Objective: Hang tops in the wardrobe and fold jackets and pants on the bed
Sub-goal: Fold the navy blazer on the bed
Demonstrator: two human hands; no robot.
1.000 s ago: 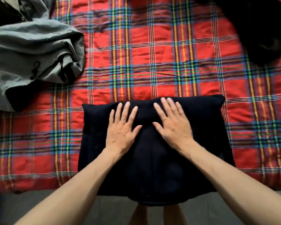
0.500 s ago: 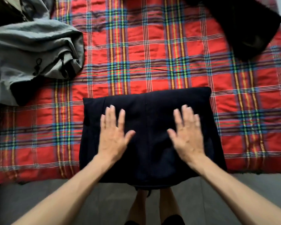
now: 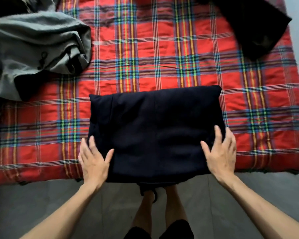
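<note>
The folded black fabric garment point(image 3: 155, 131) lies at the near edge of the red plaid bed point(image 3: 145, 49). The left hand point(image 3: 93, 161) touches its 8 o'clock edge and the right hand point(image 3: 221, 152) its 4 o'clock edge, fingers loosely spread.

**Folded Garment, Both Hands Applied**

The folded garment point(image 3: 154, 131) lies on the plaid blanket point(image 3: 162, 49), with its near edge just past the blanket's edge above the floor point(image 3: 41, 204). The left hand point(image 3: 93, 161) rests on its left side and the right hand point(image 3: 221, 152) on its right side, fingers straight. A grey jacket point(image 3: 33, 45) lies at far left, and a black heap point(image 3: 254, 26) at far right.
</note>
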